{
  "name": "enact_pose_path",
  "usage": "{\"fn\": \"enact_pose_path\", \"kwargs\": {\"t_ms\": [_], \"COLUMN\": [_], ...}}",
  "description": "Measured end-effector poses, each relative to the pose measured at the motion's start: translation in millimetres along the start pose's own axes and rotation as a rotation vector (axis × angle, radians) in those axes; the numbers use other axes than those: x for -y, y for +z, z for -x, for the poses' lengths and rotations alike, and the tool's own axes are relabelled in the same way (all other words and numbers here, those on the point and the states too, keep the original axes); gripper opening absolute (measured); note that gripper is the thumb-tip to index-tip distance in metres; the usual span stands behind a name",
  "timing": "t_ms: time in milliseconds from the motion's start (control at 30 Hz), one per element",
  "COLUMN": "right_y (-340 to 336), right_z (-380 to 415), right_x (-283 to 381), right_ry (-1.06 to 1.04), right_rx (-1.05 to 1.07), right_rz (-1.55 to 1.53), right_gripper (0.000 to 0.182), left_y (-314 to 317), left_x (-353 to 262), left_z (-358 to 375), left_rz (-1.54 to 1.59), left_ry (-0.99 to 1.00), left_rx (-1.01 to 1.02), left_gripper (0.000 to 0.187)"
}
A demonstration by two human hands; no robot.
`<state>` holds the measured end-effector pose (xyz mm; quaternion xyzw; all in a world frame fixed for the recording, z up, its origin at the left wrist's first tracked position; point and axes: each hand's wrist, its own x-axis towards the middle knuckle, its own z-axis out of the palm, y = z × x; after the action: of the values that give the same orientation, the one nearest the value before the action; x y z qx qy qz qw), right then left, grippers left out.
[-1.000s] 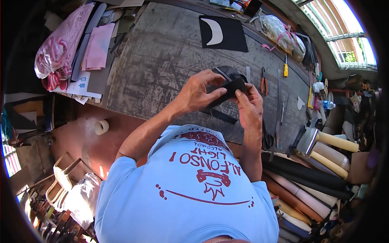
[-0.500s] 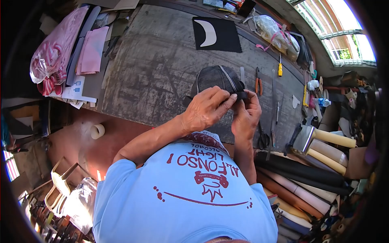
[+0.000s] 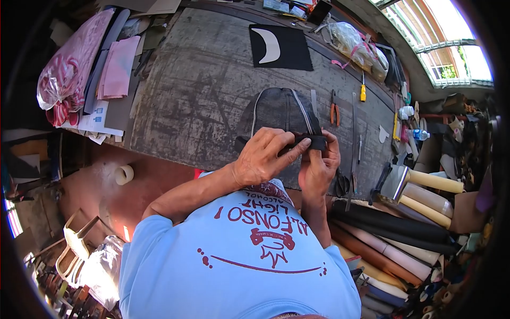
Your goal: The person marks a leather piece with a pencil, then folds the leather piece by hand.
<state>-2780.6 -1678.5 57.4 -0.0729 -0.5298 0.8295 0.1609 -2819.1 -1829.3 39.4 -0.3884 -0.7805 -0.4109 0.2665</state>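
Note:
A black mesh cap (image 3: pixel 279 109) with light piping along its seams is in both hands, over the near part of the worktable (image 3: pixel 191 90). My left hand (image 3: pixel 263 157) has its fingers closed on the cap's near band, the thumb lying along it. Pinching the right end of that black band is my right hand (image 3: pixel 319 165), its thumb underneath. The inside of the cap cannot be seen. Just beyond the right hand lie orange-handled pliers (image 3: pixel 334 112) and a narrow metal strip (image 3: pixel 313 101).
Farther back lies a black sheet (image 3: pixel 292 50) with a white crescent piece (image 3: pixel 269 45). To the right are a yellow-handled screwdriver (image 3: pixel 363 93), a long metal ruler (image 3: pixel 355 122) and scissors (image 3: pixel 342 184). Pink cloth (image 3: pixel 118 69) sits at the left; rolls of material (image 3: pixel 388 226) lie below right.
The cap and both hands have come slightly nearer to my body. The cap has tipped, so more of its mesh crown and piping shows. Both hands keep their hold.

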Motion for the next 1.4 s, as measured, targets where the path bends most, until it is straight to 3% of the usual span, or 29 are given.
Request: {"fn": "enact_pose_path", "kwargs": {"t_ms": [567, 1400], "right_y": [-20, -25], "right_z": [26, 2], "right_x": [-7, 8], "right_ry": [0.052, -0.036], "right_rx": [0.085, 0.081], "right_rz": [-0.032, -0.001], "right_gripper": [0.030, 0.024], "left_y": [3, 18], "left_x": [-17, -17], "left_z": [26, -5], "left_rz": [-0.015, 0.002], "left_ry": [-0.077, -0.023], "left_rx": [0.043, 0.106], "left_gripper": [0.061, 0.065]}}
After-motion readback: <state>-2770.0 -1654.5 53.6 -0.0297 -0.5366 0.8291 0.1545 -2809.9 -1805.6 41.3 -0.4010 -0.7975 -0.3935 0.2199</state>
